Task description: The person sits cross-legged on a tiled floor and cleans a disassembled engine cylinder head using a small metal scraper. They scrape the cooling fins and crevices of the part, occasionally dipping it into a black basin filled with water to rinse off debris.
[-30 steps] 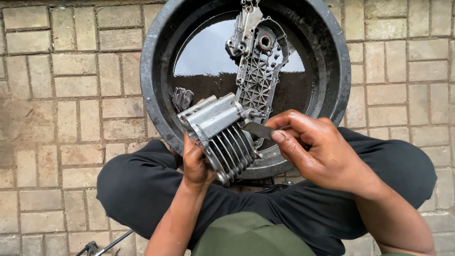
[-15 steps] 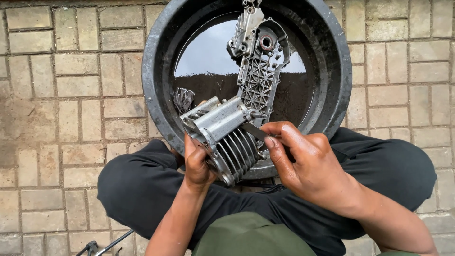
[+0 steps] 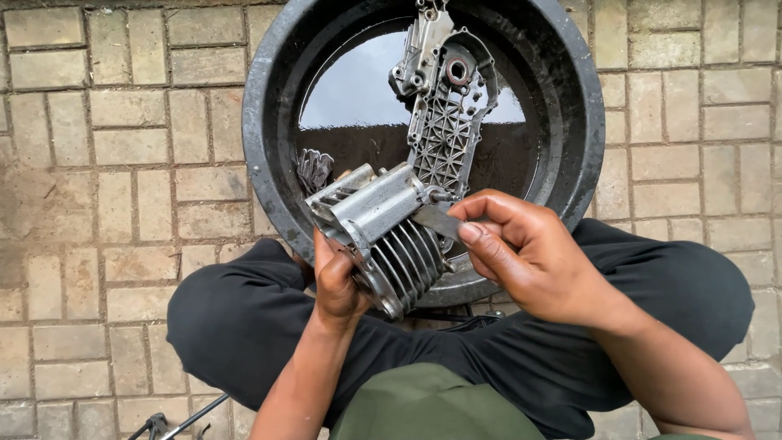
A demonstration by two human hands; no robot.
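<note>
Finned engine part: a grey metal cylinder block with cooling fins, held in the air over the near rim of the basin, tilted, fins facing down toward the person.
Left hand: the left hand grips the finned part from below, fingers closed around its lower edge, thumb on the side near the person.
Blade: a thin flat metal blade whose tip touches the right side of the finned part, near a small round stub.
Right hand: the right hand pinches the blade between the thumb and the first fingers; the grip is narrow and firm.
Basin: a round black basin stands on the ground in front of the person, with dark liquid inside.
Engine cover: a long grey cast cover with a ribbed grid lies in the basin, leaning against the far side, partly in the liquid.
Small part: a small dark ribbed piece rests at the left inner wall of the basin.
Legs: black trousers, knees apart, on both sides of the basin.
Ground: paved with light bricks.
</note>
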